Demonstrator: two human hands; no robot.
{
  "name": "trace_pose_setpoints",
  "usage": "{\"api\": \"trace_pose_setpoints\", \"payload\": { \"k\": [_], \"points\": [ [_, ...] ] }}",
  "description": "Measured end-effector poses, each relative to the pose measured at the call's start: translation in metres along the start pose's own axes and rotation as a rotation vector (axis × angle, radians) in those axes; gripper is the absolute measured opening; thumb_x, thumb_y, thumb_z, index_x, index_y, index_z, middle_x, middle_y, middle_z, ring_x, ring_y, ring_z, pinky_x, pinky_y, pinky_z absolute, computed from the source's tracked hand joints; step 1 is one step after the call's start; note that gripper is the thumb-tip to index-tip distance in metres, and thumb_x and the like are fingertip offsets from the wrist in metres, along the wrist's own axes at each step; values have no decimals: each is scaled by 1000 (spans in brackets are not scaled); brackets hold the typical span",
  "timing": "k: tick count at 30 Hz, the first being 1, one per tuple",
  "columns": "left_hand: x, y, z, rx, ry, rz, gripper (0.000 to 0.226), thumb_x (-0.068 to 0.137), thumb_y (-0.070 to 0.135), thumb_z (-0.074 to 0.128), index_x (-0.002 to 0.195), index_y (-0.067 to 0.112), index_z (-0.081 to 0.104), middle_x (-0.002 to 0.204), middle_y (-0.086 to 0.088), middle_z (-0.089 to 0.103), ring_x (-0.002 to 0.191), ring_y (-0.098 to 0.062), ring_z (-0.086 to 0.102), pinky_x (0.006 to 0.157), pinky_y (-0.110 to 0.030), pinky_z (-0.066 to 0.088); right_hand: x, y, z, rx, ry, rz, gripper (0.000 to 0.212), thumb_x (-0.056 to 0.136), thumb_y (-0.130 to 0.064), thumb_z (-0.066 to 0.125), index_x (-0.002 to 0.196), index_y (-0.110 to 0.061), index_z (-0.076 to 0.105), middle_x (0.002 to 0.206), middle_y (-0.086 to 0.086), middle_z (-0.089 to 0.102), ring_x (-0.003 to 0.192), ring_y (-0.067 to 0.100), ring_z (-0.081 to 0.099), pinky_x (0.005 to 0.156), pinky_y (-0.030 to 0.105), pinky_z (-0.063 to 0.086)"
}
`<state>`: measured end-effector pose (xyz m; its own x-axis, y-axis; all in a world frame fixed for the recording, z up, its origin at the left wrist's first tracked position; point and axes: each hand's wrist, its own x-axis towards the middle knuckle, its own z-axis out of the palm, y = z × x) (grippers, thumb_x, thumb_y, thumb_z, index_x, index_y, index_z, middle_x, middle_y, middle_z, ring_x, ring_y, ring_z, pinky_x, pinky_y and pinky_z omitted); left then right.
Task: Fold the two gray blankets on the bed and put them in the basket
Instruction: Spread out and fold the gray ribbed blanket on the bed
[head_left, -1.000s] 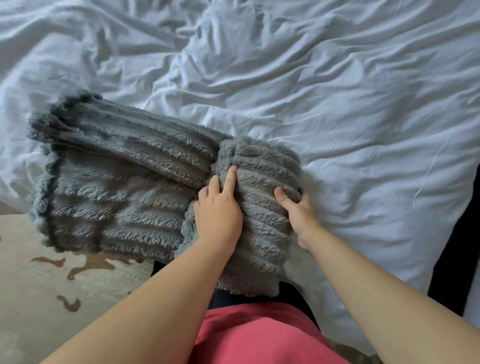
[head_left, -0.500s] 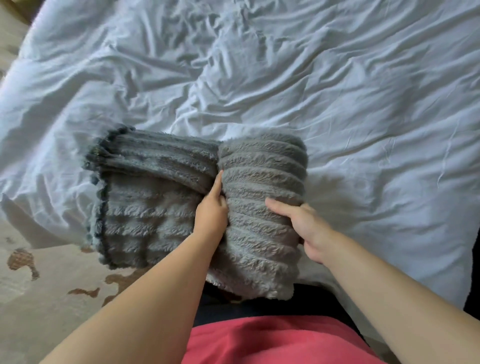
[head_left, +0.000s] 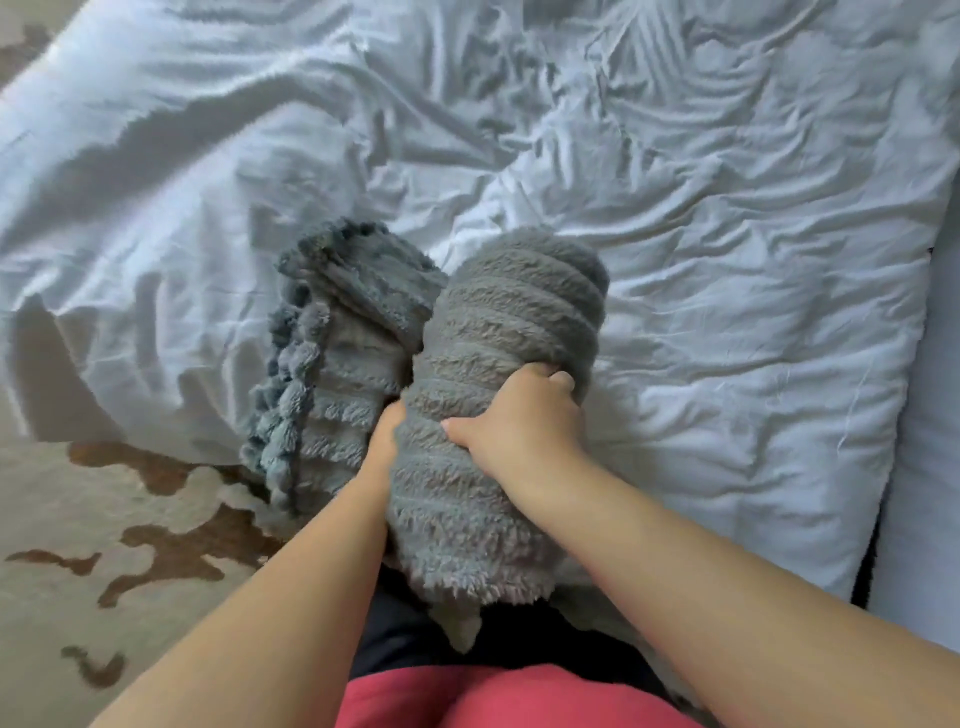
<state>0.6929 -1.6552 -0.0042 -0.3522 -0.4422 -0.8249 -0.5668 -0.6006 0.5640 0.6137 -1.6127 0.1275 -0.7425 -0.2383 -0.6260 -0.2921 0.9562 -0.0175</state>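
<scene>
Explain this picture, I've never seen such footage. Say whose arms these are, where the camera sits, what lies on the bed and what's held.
No machine: a person wears one camera on the head, looking down at their own bare arms. The bed is covered in white; a rug shows at left. At the bed's edge lies a folded gray blanket. The right hand grips its thick fold, fingers curled over. The left hand is tucked beside that fold, fingers hidden.

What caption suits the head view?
Right hand grips a folded gray blanket at the white bed; left hand tucked into its fold.
</scene>
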Motion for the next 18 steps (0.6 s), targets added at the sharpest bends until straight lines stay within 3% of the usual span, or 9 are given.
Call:
{"api": "trace_pose_setpoints", "payload": {
  "k": [2,3,4,7,10,12,14,16,18],
  "points": [
    [-11,1,-32,-120,21,-39,24,101,13,42,106,1,62,106,-23,61,103,-35,55,69,-15,41,-7,-37,8,-93,3,-52,104,73,-55,74,141,6,25,131,16,36,116,31,50,71,32,37],
    [-16,-3,-47,-173,66,-37,22,99,11,45,85,8,62,86,-15,60,85,-31,54,59,-13,41,-12,-55,13,-140,0,-86,101,75,-56,72,140,7,27,130,17,37,115,32,50,70,32,37],
    [-22,-6,-61,-242,109,-42,24,98,13,47,77,13,58,78,-7,57,77,-26,52,61,-14,44,-16,-72,18,-182,0,-127,99,77,-57,70,139,8,29,129,19,37,115,32,50,70,32,38],
    [-44,-19,-108,-244,261,-22,20,96,16,44,94,15,64,93,-4,62,93,-23,56,91,-39,49,-27,-111,37,-294,16,-301,86,84,-54,62,137,7,35,132,23,36,115,33,49,72,31,36],
    [-66,-27,-144,-106,601,32,30,95,13,42,111,15,67,113,-4,66,104,-20,58,90,-33,47,-40,-140,55,-431,-27,-486,70,91,-38,55,140,7,32,141,25,31,123,31,43,83,32,42],
    [-83,-25,-153,-109,695,92,31,95,17,42,117,18,64,119,-2,64,103,-15,56,86,-27,43,-55,-152,62,-467,-109,-637,60,91,-29,53,139,5,38,145,22,36,127,32,42,92,34,45],
    [-96,-19,-148,-49,716,192,30,93,17,45,115,21,65,115,2,65,104,-16,57,83,-26,41,-69,-156,65,-480,-180,-816,41,92,-21,50,126,1,54,135,19,52,123,32,50,92,32,45],
    [-105,-12,-131,83,696,261,22,90,12,47,98,19,65,100,1,65,99,-22,58,74,-31,41,-78,-155,65,-525,-250,-964,30,95,-14,44,116,1,61,123,17,60,116,32,55,88,30,45],
    [-107,-11,-112,246,700,229,20,90,9,42,99,12,60,108,-6,63,107,-30,55,81,-40,43,-70,-147,63,-521,-282,-1071,20,93,-8,43,90,-4,63,96,12,63,98,31,56,71,30,43]
  ]
}}
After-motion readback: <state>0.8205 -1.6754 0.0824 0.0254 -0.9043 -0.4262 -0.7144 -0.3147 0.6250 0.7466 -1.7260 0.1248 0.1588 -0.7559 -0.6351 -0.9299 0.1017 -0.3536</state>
